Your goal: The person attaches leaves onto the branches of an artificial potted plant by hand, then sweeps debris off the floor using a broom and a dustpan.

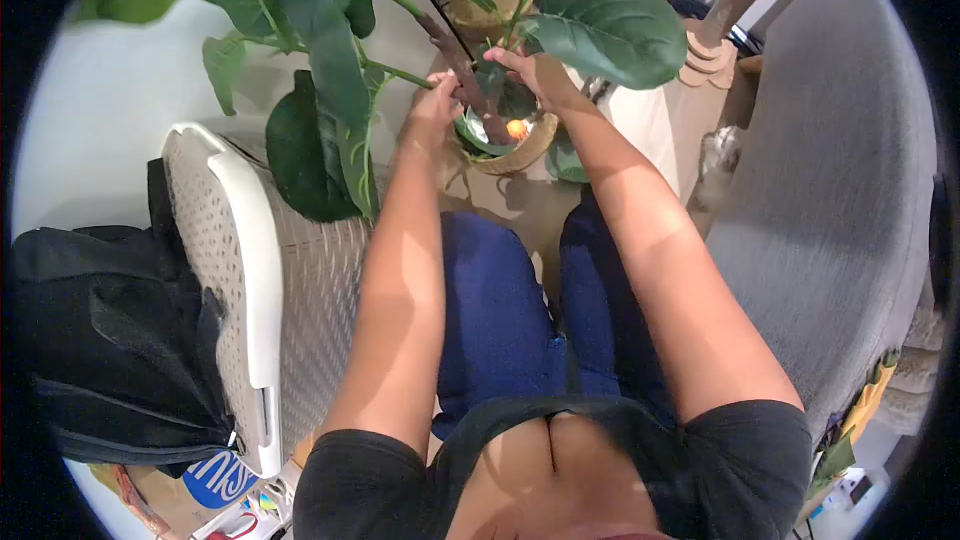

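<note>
Broad-leaved green plant (335, 70) in round woven tan basket (520, 158), brown woody stem (471, 85) leaning left. Above basket, left hand (436, 103), nearer, and right hand (540, 80) flank stem, fingers curled; grip cannot be told.

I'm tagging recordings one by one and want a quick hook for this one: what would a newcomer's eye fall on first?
Probably the big, broad-leaved green plant filling the top of the view, with the left hand and right hand up among its stems, above a woven basket. Next, the bulky grey upholstered furniture along the right side.
</note>
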Demonstrator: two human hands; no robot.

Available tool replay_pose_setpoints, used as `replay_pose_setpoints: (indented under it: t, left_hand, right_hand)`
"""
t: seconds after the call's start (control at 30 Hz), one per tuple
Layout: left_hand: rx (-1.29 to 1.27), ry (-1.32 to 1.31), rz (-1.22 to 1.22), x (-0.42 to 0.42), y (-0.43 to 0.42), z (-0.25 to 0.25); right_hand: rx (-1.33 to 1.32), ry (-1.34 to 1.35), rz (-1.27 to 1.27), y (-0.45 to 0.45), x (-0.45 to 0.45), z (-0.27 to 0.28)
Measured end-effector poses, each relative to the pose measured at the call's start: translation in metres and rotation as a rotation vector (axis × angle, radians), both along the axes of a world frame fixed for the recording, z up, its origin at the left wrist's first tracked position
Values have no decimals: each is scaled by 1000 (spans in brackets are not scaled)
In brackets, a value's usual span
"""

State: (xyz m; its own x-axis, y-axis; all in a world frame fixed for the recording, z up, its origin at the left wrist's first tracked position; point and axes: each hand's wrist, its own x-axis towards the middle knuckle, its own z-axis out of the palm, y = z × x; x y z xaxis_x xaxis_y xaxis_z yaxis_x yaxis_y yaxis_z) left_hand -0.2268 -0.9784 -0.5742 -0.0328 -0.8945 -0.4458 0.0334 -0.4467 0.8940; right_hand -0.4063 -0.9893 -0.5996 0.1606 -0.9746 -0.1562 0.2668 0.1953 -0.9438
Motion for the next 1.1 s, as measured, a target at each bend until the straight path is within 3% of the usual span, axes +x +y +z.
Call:
replay_pose_setpoints:
  t: [0.13,0.27,0.47,0.67,0.93,0.97,1.1]
  left_hand:
    - [-59,151,56,2,-9,-13]
    - [-83,29,84,-12,-10,-3]
    - [-153,61,132,-12,-21,39]
    - [-215,82,80,1,-36,37]
    - [-238,177,159,-7,-32,20]
    - [-213,163,148,-6,-34,12]
    - [-205,93,199,-14,-26,12]
  right_hand:
    - [42,248,77,12,5,1]
    - [-30,89,-110,-3,23,-25]
    - [-222,349,-72,-27,23,4]
    - [-160,297,-11,-35,26,29]
    - [-356,448,-77,-45,16,-7]
    - [-400,612,-165,-46,19,-18]
    - [-351,506,-163,-32,20,-12]
